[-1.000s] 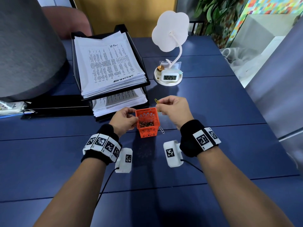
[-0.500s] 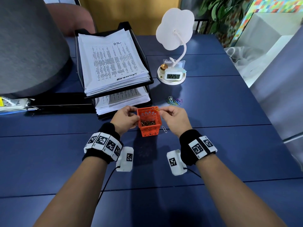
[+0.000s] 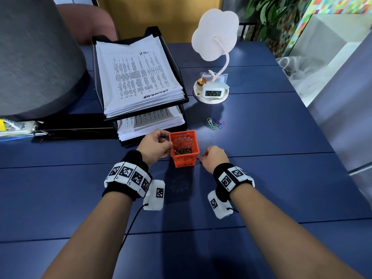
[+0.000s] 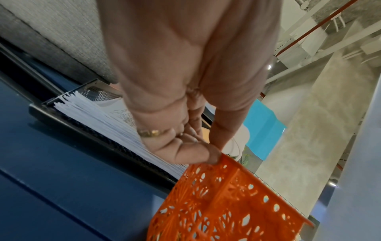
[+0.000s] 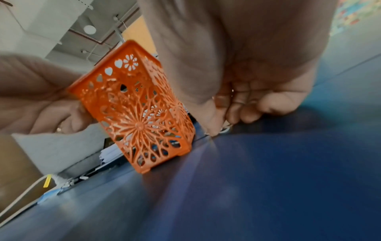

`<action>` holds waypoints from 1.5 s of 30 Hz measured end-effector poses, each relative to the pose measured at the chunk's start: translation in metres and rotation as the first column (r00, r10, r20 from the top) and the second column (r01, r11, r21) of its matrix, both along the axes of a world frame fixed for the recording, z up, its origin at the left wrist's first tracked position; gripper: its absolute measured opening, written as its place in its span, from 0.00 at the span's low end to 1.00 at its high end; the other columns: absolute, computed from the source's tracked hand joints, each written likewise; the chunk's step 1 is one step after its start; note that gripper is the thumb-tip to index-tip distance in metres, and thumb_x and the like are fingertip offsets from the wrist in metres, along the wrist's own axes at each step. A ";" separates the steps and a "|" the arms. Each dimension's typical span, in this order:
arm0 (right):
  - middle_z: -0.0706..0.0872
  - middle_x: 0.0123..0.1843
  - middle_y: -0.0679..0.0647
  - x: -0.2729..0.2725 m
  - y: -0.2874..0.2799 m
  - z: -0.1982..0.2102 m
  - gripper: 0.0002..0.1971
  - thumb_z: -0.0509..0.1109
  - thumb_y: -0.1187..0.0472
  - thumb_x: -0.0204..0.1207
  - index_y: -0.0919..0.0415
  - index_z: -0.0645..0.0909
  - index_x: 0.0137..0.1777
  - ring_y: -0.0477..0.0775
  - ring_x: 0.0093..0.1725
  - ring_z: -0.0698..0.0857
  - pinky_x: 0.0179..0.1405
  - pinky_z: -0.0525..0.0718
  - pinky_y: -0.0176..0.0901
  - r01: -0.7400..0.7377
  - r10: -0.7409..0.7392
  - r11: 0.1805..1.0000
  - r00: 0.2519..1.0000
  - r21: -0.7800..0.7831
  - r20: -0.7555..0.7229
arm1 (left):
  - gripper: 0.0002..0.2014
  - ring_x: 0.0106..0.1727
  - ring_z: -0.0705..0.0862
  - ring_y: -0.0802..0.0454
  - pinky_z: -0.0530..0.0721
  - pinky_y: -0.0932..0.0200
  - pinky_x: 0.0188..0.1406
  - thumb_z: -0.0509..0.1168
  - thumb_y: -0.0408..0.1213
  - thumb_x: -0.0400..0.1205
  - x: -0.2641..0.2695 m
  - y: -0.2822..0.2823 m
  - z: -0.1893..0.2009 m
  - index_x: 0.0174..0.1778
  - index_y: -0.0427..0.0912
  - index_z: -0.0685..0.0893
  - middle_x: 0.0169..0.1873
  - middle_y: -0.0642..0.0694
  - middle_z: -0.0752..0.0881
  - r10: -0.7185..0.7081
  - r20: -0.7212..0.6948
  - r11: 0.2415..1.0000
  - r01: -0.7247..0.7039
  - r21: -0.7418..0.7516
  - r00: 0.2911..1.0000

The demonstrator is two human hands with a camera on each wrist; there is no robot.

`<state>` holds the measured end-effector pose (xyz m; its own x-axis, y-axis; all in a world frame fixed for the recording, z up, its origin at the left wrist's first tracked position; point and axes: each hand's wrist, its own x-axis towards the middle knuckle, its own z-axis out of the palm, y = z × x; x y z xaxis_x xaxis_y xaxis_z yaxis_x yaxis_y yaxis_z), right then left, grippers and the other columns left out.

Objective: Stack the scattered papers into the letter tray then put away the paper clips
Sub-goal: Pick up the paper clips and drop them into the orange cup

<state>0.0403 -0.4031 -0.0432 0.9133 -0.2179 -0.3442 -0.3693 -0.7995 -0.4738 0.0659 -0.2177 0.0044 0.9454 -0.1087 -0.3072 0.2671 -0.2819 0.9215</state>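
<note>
1. A dark blue slatted table fills the view, with a leafy plant and a coloured mosaic wall behind it.
2. At the back left stands a black two-tier letter tray, both tiers stacked with printed papers; no loose sheets show on the tabletop.
3. An orange openwork basket stands just in front of the tray, with gold clips in its bottom.
4. The left hand grips the basket's left wall near the rim, thumb and fingers curled on it, so it is taken up with steadying.
5. The right hand is down at the table just right of the basket; its thumb and forefinger are closed on a single silver paper clip, which the right wrist view shows low against the table.
6. The basket mouth lies up and to the left of those fingertips, very near; I judge the next move to be a short lift and carry over the rim.
7. A heap of coloured paper clips lies farther back and right, near the white clock lamp, well apart from both hands but on the right hand's side.
</note>
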 end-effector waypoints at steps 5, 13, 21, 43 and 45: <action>0.87 0.51 0.67 -0.001 0.002 -0.002 0.06 0.63 0.68 0.73 0.66 0.82 0.44 0.69 0.55 0.84 0.51 0.81 0.50 -0.060 0.061 0.998 0.998 -0.031 0.024 | 0.10 0.20 0.79 0.62 0.78 0.68 0.22 0.64 0.23 0.81 0.000 0.000 0.000 0.48 0.44 0.79 0.27 0.46 0.77 0.012 -0.004 1.000 -0.012 0.010 1.000; 0.86 0.36 0.54 0.005 -0.013 0.009 0.08 0.72 0.66 0.71 0.53 0.82 0.35 0.52 0.38 0.84 0.52 0.85 0.49 0.246 -0.425 0.810 0.872 0.533 0.243 | 0.09 0.20 0.80 0.63 0.77 0.64 0.25 0.64 0.23 0.81 0.001 0.000 -0.002 0.53 0.40 0.79 0.27 0.47 0.78 0.019 0.001 1.000 -0.019 0.008 1.000; 0.84 0.31 0.49 0.021 -0.008 0.059 0.06 0.72 0.64 0.75 0.56 0.85 0.36 0.45 0.34 0.79 0.35 0.79 0.32 0.026 -0.343 0.708 0.887 0.706 0.311 | 0.12 0.25 0.79 0.56 0.77 0.60 0.28 0.64 0.23 0.80 0.007 -0.011 -0.003 0.44 0.47 0.79 0.28 0.47 0.77 0.020 -0.003 1.000 -0.020 -0.019 1.000; 0.79 0.63 0.62 0.119 -0.052 -0.009 0.13 0.66 0.61 0.79 0.60 0.81 0.62 0.67 0.65 0.76 0.62 0.76 0.51 -0.057 0.083 0.966 0.992 -0.252 0.094 | 0.09 0.20 0.76 0.61 0.77 0.68 0.22 0.63 0.21 0.81 0.035 -0.017 -0.010 0.50 0.39 0.79 0.29 0.45 0.76 -0.031 0.003 0.997 0.031 -0.073 1.000; 0.84 0.60 0.64 0.116 -0.053 -0.006 0.13 0.63 0.68 0.77 0.63 0.83 0.59 0.67 0.62 0.80 0.58 0.81 0.52 -0.054 0.080 0.969 0.992 -0.242 0.099 | 0.10 0.20 0.76 0.61 0.76 0.67 0.22 0.63 0.21 0.81 0.035 -0.017 -0.010 0.48 0.42 0.79 0.29 0.45 0.76 -0.037 0.009 0.997 0.037 -0.067 0.999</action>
